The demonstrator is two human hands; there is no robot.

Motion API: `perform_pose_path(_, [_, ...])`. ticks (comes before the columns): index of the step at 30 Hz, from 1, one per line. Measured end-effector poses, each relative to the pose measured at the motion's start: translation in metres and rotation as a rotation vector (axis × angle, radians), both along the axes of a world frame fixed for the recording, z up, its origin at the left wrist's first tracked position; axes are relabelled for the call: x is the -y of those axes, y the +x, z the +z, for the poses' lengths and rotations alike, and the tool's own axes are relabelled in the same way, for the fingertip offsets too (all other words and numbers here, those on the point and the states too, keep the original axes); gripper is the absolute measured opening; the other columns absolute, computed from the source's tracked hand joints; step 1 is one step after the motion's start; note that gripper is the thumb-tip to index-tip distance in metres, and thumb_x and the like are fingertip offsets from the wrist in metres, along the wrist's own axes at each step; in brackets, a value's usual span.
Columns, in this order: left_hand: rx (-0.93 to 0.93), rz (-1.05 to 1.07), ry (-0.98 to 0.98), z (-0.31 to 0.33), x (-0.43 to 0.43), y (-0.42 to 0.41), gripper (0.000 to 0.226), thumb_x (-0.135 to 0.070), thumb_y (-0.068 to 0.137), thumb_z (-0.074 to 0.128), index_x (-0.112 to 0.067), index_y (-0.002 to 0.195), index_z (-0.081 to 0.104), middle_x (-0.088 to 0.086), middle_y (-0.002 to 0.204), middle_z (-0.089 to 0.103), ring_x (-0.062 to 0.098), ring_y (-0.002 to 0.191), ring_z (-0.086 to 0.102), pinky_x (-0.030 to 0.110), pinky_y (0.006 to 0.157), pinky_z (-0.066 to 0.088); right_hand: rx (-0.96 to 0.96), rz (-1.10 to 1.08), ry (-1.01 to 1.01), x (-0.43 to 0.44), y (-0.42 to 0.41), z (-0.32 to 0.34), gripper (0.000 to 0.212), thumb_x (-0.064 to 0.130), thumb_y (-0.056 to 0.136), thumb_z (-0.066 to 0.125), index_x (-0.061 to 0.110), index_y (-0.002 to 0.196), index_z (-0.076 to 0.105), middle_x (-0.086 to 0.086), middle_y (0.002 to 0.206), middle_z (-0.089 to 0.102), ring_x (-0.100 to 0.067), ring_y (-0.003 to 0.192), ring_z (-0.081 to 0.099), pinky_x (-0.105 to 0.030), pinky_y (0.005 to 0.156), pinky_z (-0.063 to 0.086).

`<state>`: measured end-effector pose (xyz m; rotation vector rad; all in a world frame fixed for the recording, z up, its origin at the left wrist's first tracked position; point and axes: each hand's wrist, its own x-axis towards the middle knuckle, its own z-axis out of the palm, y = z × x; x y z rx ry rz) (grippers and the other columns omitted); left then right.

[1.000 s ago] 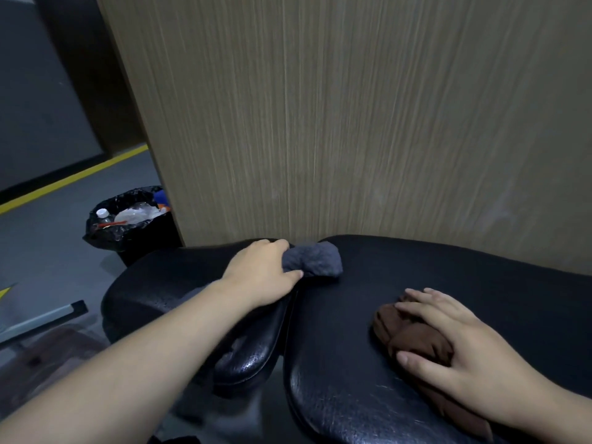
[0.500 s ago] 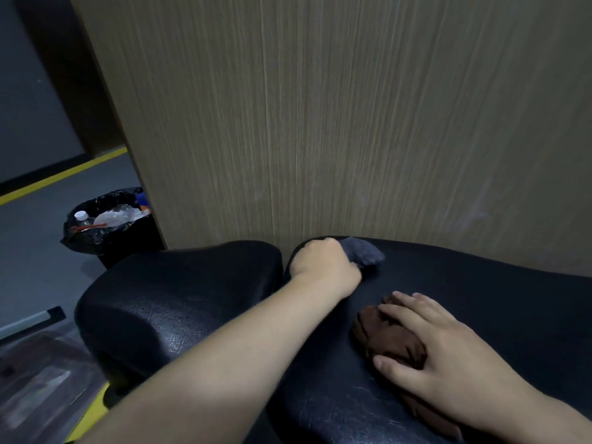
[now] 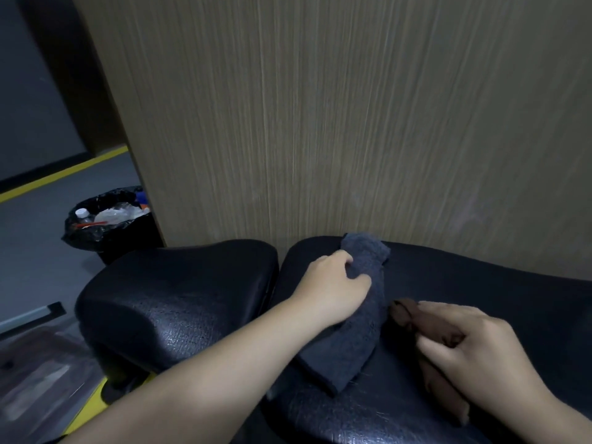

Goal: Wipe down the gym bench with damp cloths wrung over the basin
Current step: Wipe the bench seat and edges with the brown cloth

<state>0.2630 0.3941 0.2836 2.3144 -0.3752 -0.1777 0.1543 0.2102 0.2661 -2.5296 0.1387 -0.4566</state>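
While left hand (image 3: 333,288) pinches dark grey terry cloth (image 3: 349,318), now stretched long across black padded bench (image 3: 464,283) instead of bunched: wipe stroke under way. Right hand (image 3: 480,344) fingers curled, gathering brown cloth (image 3: 405,312) just beside. Basin not visible. Wood-grain wall panel (image 3: 320,123) behind bench; black-lined bin (image 3: 105,219) left.

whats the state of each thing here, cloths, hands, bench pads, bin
grey cloth: lies stretched out on the long pad, far end under the left hand
brown cloth: bunched on the long pad, mostly hidden under the right hand
left hand: fingers closed on the grey cloth
right hand: fingers curled on the brown cloth
long bench pad: both cloths on it
short bench pad: bare
bin: open, lined, holds rubbish
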Motion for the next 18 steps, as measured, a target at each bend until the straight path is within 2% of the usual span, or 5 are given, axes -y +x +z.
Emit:
perform_pose_path(3, [0.114, -0.061, 0.16, -0.005, -0.026, -0.006, 0.055, -0.052, 0.097, 0.046, -0.024, 0.145, 0.043, -0.001, 0.14, 0.046, 0.018, 0.129, 0.042, 0.03, 0.099, 0.038, -0.005, -0.058, 0.179, 0.001, 0.001, 0.008, 0.03, 0.01, 0.072, 0.079, 0.036, 0.087, 0.077, 0.029, 0.072, 0.07, 0.014, 0.08, 0.063, 0.001, 0.066, 0.041])
perform_pose_path(6, [0.287, -0.054, 0.361, -0.007, -0.059, -0.003, 0.056, -0.055, 0.098, 0.04, -0.022, 0.143, 0.044, 0.0, 0.14, 0.045, 0.021, 0.131, 0.037, 0.042, 0.106, 0.038, 0.016, -0.091, 0.411, 0.001, 0.004, 0.017, 0.019, 0.011, 0.085, 0.07, 0.029, 0.082, 0.077, 0.018, 0.065, 0.071, 0.007, 0.058, 0.064, -0.011, 0.051, 0.046])
perform_pose_path(9, [0.323, -0.044, 0.462, -0.011, -0.094, 0.001, 0.061, -0.062, 0.096, 0.036, -0.024, 0.144, 0.042, 0.0, 0.142, 0.045, 0.022, 0.132, 0.037, 0.042, 0.107, 0.036, 0.097, -0.095, 0.566, -0.012, 0.01, 0.034, 0.02, 0.008, 0.089, 0.064, 0.02, 0.076, 0.074, 0.008, 0.058, 0.07, 0.003, 0.043, 0.057, -0.01, 0.041, 0.041])
perform_pose_path(13, [0.349, 0.01, 0.521, -0.017, -0.136, 0.003, 0.061, -0.063, 0.096, 0.035, -0.026, 0.143, 0.044, 0.0, 0.139, 0.046, 0.022, 0.131, 0.038, 0.043, 0.108, 0.036, 0.177, 0.037, 0.459, -0.044, 0.028, 0.052, 0.024, 0.015, 0.085, 0.065, 0.015, 0.061, 0.066, 0.014, 0.048, 0.061, 0.002, 0.044, 0.051, -0.011, 0.042, 0.035])
perform_pose_path(18, [0.376, 0.058, 0.53, -0.017, -0.17, 0.002, 0.065, -0.065, 0.094, 0.034, -0.027, 0.147, 0.04, -0.002, 0.142, 0.044, 0.02, 0.134, 0.035, 0.045, 0.111, 0.032, 0.162, 0.244, 0.243, -0.099, 0.05, 0.06, 0.014, 0.018, 0.081, 0.069, 0.029, 0.083, 0.077, 0.022, 0.072, 0.071, 0.006, 0.071, 0.066, -0.013, 0.062, 0.049])
